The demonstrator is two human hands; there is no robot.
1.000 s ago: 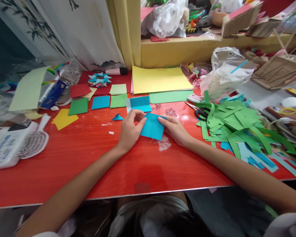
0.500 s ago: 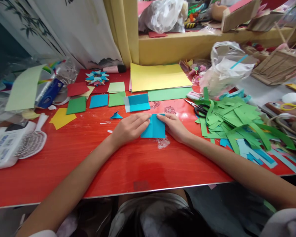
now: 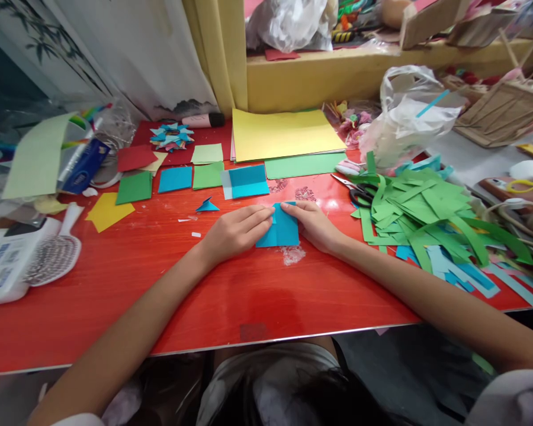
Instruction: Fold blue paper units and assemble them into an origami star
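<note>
Between my two hands, near the middle of the red table, is a blue square of paper (image 3: 285, 229) with a crease down it. My left hand (image 3: 240, 231) is closed on its left side, the fingers lying over the upper left corner. My right hand (image 3: 311, 223) pinches the top right edge, thumb on top. A small folded blue paper piece (image 3: 208, 205) lies left of my left hand. Behind my hands are a blue paper stack (image 3: 249, 181), a green square (image 3: 208, 176) and another blue square (image 3: 175, 179).
Scissors (image 3: 357, 190) lie beside a heap of green paper strips (image 3: 421, 207) on the right. Yellow sheets (image 3: 284, 135) lie at the back. A hairbrush (image 3: 55, 254) and a white bottle (image 3: 9, 266) are at the left. The red table's (image 3: 195, 313) front edge is close to my body.
Both hands keep hold of the blue square with almost the same grip. The whole view has shifted slightly; the things on the table have stayed in place.
</note>
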